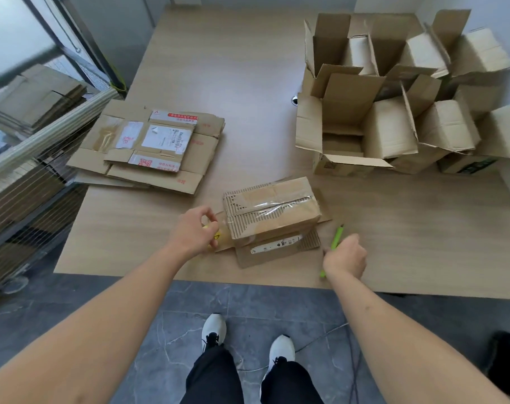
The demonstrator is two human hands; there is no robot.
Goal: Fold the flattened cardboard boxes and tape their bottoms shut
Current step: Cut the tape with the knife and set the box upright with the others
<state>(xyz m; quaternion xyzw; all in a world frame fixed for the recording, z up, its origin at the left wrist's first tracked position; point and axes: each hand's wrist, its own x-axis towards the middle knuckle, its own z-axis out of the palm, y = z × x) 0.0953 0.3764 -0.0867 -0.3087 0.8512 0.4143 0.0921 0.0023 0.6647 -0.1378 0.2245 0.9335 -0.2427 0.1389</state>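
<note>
Cardboard is what we are working with: a small box (272,209) sits upside down on the bench (408,228) in the lower middle of the frame, its bottom flaps folded shut with shiny clear tape (272,206) across the seam. Our left hand (194,233) curls around what looks like a tape roll (218,237) just beside the box's left end. Our right hand (345,255) grips a green cutter (335,242) just right of the box. We think the job now is to cut the tape free. We should keep the tape pulled tight, cut close to the box edge, and point the blade away from our fingers. Then we should rub the loose end down flat so it sticks. More flat boxes (151,147) wait at the middle left, and finished boxes (393,112) stand at the upper right.
</note>
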